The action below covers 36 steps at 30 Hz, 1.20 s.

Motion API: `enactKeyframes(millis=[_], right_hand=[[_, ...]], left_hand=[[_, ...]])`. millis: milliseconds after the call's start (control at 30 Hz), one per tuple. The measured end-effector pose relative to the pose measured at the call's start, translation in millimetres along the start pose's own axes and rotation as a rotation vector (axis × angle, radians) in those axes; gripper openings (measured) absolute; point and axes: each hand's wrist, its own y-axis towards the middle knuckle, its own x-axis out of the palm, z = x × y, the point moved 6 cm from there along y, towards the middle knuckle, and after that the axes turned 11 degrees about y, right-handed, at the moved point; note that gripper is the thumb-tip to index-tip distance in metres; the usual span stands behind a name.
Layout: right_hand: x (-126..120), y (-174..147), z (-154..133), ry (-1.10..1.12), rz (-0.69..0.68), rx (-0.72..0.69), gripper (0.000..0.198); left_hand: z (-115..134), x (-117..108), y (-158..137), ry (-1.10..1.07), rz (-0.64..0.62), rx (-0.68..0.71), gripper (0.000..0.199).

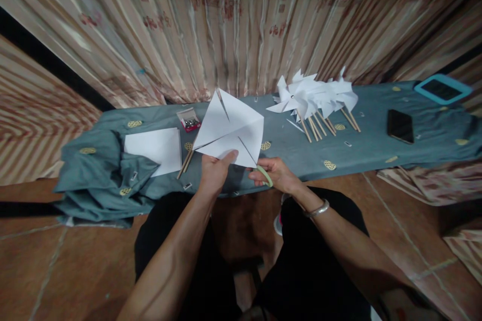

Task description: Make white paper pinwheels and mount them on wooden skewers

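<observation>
A white square of paper (241, 133) is held up over the cloth, with slits running in from several of its corners. My left hand (216, 170) grips its lower edge, thumb on top. At the lower right corner of the sheet, my right hand (274, 173) is closed around scissors (265, 175) with a pale green handle. The blades are mostly hidden by the paper, at the slit there. Wooden sticks (185, 163) lie just left of the held sheet. Beside them is a small red box (190, 121) of metal pins.
A stack of white paper (154, 148) lies at the left, partly under a cloth fold. Finished paper pinwheels (316, 95) on sticks are piled right of centre. Further right are a dark phone (400, 126) and a blue-framed tablet (442, 89). A curtain (241, 25) hangs behind.
</observation>
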Motion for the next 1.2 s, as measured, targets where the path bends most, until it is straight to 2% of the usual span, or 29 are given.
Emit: enactKeyframes(millis=[100, 233, 333, 400, 500, 600, 667, 733, 800, 1000, 1100, 1200], right_hand=[[1.5, -0.7, 6.3, 0.05, 0.017, 0.059, 0.045], [4.3, -7.4, 9.3, 0.01, -0.063, 0.127, 0.047], [-6.2, -16.9, 7.0, -0.08, -0.124, 0.163, 0.047], [-21.2, -24.5, 3.0, -0.134, -0.121, 0.167, 0.047], [-51.7, -35.8, -10.3, -0.147, 0.017, 0.092, 0.048], [-79.4, -44.9, -28.6, -0.102, 0.257, -0.059, 0.049], [-89.6, -48.0, -40.8, -0.07, 0.416, -0.192, 0.048], [-88.8, -46.0, -49.2, -0.056, 0.484, -0.297, 0.048], [-81.0, -39.9, -51.9, -0.059, 0.481, -0.324, 0.049], [-59.6, -21.1, -43.4, -0.02, 0.389, -0.229, 0.05], [-59.1, -11.7, -37.2, 0.001, 0.423, -0.224, 0.05], [-60.5, -2.1, -29.7, 0.054, 0.516, -0.262, 0.052]], left_hand=[[0.5, -1.6, 1.1, -0.005, 0.008, -0.011, 0.034], [4.5, -10.5, 5.1, -0.083, 0.052, -0.005, 0.045], [10.5, -18.8, 5.1, -0.142, 0.086, -0.011, 0.051], [14.6, -21.0, 2.6, -0.171, 0.063, -0.021, 0.053], [18.3, -19.7, -3.6, -0.177, -0.009, -0.048, 0.055], [17.6, -14.9, -11.3, -0.151, -0.083, -0.101, 0.055], [15.5, -9.5, -17.1, -0.133, -0.139, -0.145, 0.051], [12.6, -3.4, -23.2, -0.12, -0.196, -0.19, 0.045], [9.3, 1.9, -28.2, -0.101, -0.245, -0.225, 0.039], [-4.9, 8.7, -28.0, -0.053, -0.313, -0.295, 0.034], [-8.4, 8.7, -22.9, -0.116, -0.292, -0.324, 0.038], [-7.4, 9.7, -20.1, -0.219, -0.304, -0.319, 0.041]])
